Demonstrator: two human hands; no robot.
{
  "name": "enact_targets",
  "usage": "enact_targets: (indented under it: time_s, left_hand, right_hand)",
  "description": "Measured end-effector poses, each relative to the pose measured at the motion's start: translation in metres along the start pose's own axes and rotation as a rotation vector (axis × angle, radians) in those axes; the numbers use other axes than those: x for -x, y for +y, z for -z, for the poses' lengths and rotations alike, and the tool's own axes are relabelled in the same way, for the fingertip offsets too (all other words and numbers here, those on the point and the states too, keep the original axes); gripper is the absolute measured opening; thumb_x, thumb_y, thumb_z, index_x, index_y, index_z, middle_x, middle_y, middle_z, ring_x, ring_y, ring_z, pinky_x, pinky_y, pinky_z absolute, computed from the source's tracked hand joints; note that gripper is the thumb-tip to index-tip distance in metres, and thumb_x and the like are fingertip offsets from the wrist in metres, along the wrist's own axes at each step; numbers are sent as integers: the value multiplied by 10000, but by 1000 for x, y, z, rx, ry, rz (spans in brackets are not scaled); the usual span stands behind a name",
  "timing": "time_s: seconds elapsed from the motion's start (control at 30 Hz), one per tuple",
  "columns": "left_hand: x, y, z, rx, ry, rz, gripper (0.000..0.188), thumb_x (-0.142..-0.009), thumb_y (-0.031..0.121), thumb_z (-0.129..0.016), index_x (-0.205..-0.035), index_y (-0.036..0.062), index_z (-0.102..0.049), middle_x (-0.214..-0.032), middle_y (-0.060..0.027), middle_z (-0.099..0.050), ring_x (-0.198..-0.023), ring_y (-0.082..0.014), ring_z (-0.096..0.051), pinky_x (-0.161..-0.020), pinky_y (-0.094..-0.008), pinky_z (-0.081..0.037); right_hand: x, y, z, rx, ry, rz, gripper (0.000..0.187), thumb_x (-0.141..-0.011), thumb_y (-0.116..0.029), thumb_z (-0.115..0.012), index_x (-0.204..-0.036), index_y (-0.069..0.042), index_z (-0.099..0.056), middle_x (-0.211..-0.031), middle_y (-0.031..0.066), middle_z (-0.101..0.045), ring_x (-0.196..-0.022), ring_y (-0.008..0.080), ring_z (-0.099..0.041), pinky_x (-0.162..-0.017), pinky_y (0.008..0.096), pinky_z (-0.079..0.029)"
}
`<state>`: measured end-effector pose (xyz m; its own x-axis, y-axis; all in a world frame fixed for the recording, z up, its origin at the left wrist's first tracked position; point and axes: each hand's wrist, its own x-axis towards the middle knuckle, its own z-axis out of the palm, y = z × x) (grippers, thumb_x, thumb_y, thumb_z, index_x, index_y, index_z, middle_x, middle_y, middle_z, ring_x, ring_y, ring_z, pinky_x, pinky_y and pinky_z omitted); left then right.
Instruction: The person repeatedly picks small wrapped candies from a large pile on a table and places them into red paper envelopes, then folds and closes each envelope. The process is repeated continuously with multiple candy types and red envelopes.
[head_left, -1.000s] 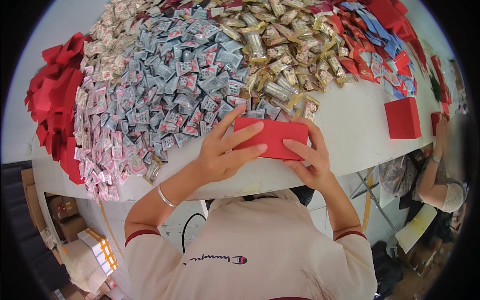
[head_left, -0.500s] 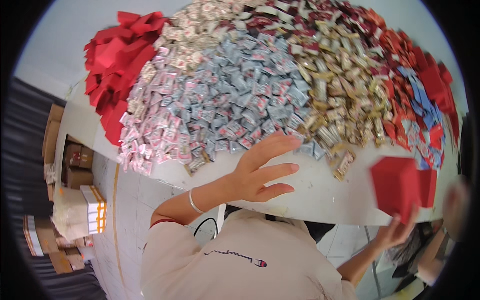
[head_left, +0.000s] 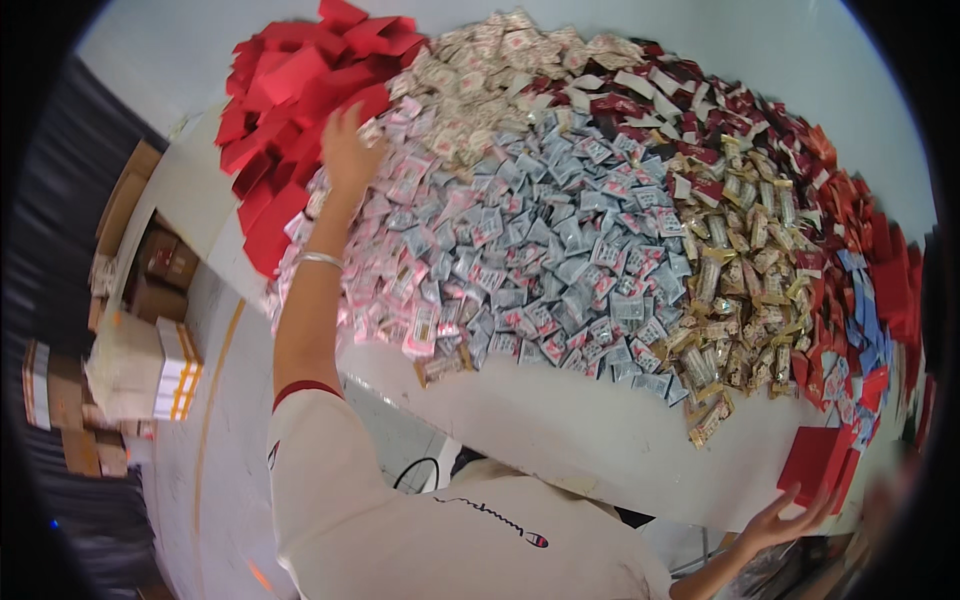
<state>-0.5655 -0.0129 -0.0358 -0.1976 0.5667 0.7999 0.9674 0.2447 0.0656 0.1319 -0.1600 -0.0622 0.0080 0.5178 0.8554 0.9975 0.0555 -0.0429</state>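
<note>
My left hand is stretched out over the far left of the table, at the edge of a heap of red card pieces. Its fingers are apart, and I see nothing held in them. At the near right, my right hand has its fingers spread beside a red box standing near the table edge; whether the fingertips touch it I cannot tell. Small pink wrapped packets lie below my left hand. Blue-grey packets fill the middle of the table.
Gold-wrapped pieces, cream packets and dark red packets are heaped toward the back and right. More red card and blue strips lie far right. Cartons stand on the floor at left. A blurred shape is at the right rim.
My left hand has moved from the near middle to the red heap at the far left. The raised red box now stands at the table edge, and my right hand's fingers have opened from it.
</note>
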Motion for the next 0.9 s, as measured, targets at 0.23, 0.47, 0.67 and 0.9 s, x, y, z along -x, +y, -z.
enact_targets:
  time_s: [0.23, 0.47, 0.67, 0.9]
  left_hand:
    - [-24, -168, -88, -14, -248, 640, 679, -661, 509, -659, -969, -93, -594, -985, -271, -590, -970, -344, -569, -869, -389, -426]
    - [-71, -108, -3, 63, -165, 368, 517, -833, 373, -564, -1079, -81, -538, -1023, -247, -582, -925, -348, -565, -821, -376, -431]
    - [-24, 78, 196, 191, -371, -754, 266, -802, 166, -592, -1020, 15, -577, -963, -113, -594, -963, -269, -562, -905, -414, -359]
    - [71, 215, 204, 680, -155, -1272, 213, -751, 307, -574, -929, 192, -550, -1059, 16, -572, -1121, -161, -473, -968, -609, -157]
  right_hand:
    - [-30, -52, -15, -224, -187, 20, 369, -769, 47, -530, -1135, 7, -509, -1241, 212, -432, -1151, 351, -427, -950, 416, -342]
    - [-70, -85, -33, -391, -248, 199, 348, -689, 67, -568, -1033, 24, -537, -1154, 234, -479, -1060, 395, -482, -889, 447, -395]
    - [-129, -167, -59, -1237, -491, 370, 750, -682, -292, -732, -1276, -10, -371, -1321, 224, -328, -1200, 384, -355, -971, 452, -295]
    - [-104, -183, -39, -1740, -1201, 167, 723, -741, -68, -650, -1346, -22, -256, -1383, 155, -284, -1247, 248, -335, -1008, 362, -270]
